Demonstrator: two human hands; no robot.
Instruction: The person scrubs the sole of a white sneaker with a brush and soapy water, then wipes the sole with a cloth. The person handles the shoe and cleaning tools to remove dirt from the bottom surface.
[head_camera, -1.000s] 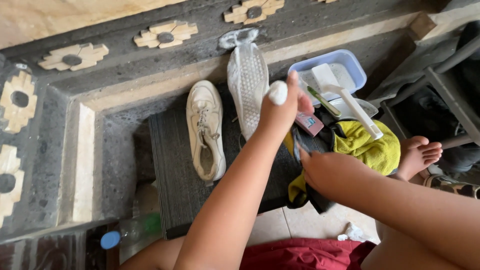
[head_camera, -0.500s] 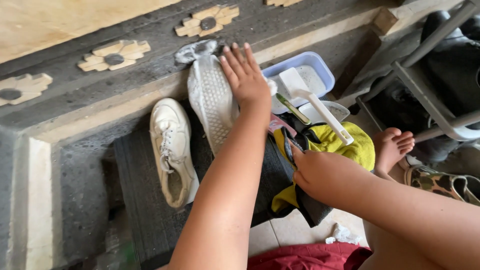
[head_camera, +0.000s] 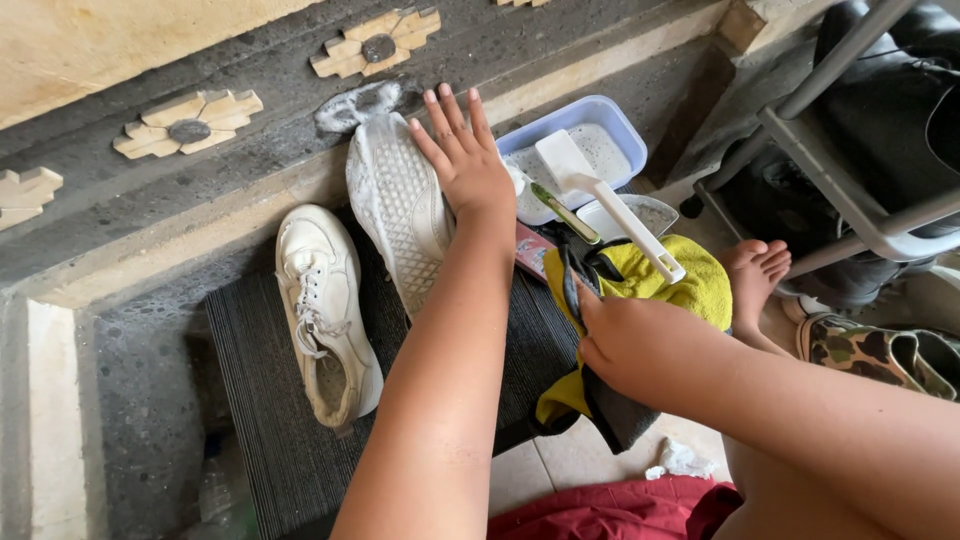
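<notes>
Grey stone step, dark ribbed mat, pale floor tiles

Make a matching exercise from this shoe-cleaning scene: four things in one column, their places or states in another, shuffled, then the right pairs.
Things:
1. soapy white sneaker
2. laced white sneaker
3. white plastic brush
4. grey cloth

Places or states:
A. gripped by the right hand
B. upright on the dark ribbed mat
C. across the blue rectangular tub
D. sole up under the left hand

Pairs: 1-D, 2-B, 3-C, 4-A

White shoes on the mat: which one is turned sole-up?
The right-hand white shoe, leaning against the stone ledge with its patterned sole showing and the left hand on it. The other shoe lies laces-up.
</notes>
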